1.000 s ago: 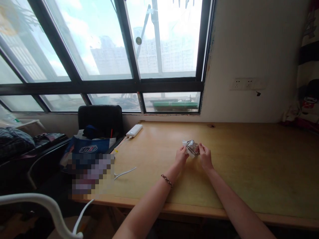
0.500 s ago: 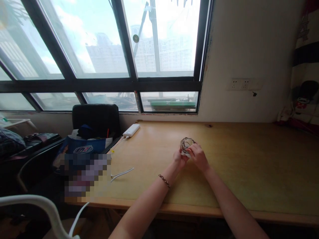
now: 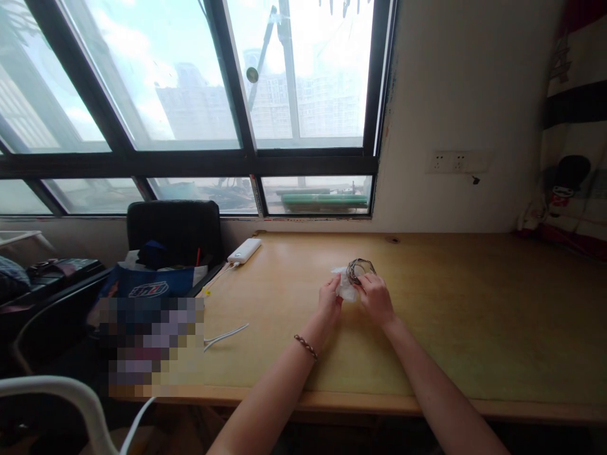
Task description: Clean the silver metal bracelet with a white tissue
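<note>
Between my hands, above the wooden table (image 3: 284,354), is a white tissue (image 3: 348,289); my left hand (image 3: 329,297) pinches its left side. My right hand (image 3: 377,297) grips a dark, open, ring-shaped object (image 3: 359,268) that looks like looped thin bands or wire; its exact kind is unclear. The ring sits just right of the tissue, close against it. A braided bracelet (image 3: 306,347) is round my left wrist. My right fingertips are partly hidden behind the ring.
A white power bank (image 3: 245,251) with a cable lies at the table's back left. White cable ends (image 3: 227,333) lie near the left edge. Left of the table stands a black chair (image 3: 173,230) holding a blue bag (image 3: 142,291). A white curved tube (image 3: 71,382) crosses the lower left.
The ring has shifted right, away from my left hand, into my right hand. More of the white tissue shows now, held in my left hand. The view has turned slightly right.
</note>
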{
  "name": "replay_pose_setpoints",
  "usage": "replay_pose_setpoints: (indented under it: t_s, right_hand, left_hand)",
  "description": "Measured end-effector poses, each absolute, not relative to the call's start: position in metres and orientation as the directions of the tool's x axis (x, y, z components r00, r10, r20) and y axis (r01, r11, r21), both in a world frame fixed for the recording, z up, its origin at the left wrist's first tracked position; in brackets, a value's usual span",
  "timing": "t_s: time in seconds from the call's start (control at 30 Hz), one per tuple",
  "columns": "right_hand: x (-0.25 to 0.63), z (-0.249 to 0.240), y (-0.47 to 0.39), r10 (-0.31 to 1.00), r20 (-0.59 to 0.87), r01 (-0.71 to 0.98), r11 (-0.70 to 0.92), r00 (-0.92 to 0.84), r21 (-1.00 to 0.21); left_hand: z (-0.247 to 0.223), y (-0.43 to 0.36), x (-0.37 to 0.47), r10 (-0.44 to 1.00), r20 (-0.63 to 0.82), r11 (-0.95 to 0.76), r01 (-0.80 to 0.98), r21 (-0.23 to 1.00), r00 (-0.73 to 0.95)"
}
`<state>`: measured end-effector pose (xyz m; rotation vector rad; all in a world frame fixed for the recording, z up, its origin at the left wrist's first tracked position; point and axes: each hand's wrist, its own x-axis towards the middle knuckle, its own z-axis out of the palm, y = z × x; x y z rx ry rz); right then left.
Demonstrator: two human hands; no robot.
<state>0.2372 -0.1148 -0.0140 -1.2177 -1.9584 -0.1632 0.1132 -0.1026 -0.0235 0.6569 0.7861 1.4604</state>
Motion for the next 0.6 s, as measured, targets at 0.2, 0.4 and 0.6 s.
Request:
replay_pose_setpoints:
  t_s: [0.2, 0.4, 0.6]
  right_hand:
    - [0.309, -0.031, -0.058, 0.795, 0.589, 0.923, 0.324, -0.145, -0.209]
    - [0.419, -0.037, 0.003, 0.921, 0.38, 0.958, 0.184, -0.09, -0.22]
    - [0.474, -0.042, 0.031, 0.937, 0.347, 0.959, 0.141, -0.048, -0.247]
  left_hand:
    - [-0.021, -0.1, 0.111, 0.984, -0.171, 0.161, -0.713, 0.682, 0.058]
    - [-0.012, -0.106, 0.113, 0.946, -0.265, 0.311, -0.764, 0.565, 0.189]
    - [-0.009, -0.109, 0.114, 0.938, -0.244, 0.344, -0.744, 0.573, 0.246]
